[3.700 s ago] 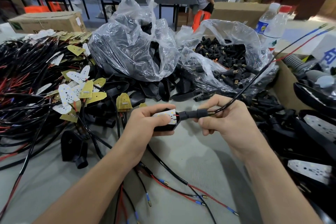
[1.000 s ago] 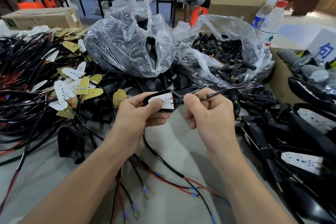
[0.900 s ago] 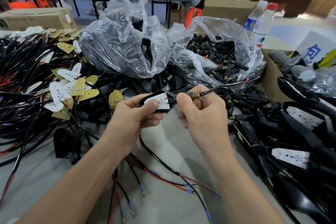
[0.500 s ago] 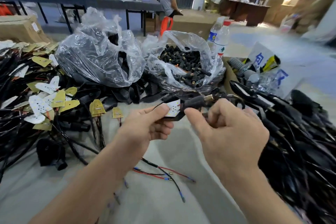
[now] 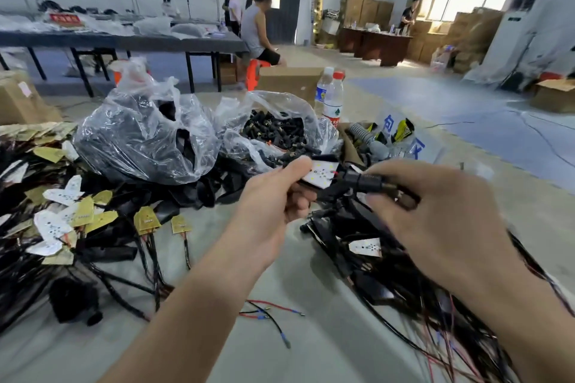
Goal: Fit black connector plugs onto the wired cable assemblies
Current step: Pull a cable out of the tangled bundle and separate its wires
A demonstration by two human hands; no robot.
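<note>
My left hand [image 5: 275, 193] grips a black housing with a white LED board [image 5: 322, 172] facing up. A black connector plug [image 5: 365, 181] sticks out of its right end, and my right hand [image 5: 435, 208] pinches that plug and the cable behind it. Both hands are held above the pile of finished black assemblies [image 5: 367, 246] at the right. The cable's loose red and black wire ends [image 5: 270, 314] lie on the grey table near me. A clear bag of black plugs [image 5: 273, 130] sits behind my hands.
A second clear bag of black housings [image 5: 140, 140] stands at the back left. Wired boards, yellow and white [image 5: 77, 214], pile up at the left with black cables. Two water bottles [image 5: 333, 99] and a cardboard box [image 5: 351, 146] stand behind. People sit at far tables.
My head has turned up and to the right, so the room shows. Both hands have carried the housing and plug to the right, over the pile of assemblies, and the cable trails after them.
</note>
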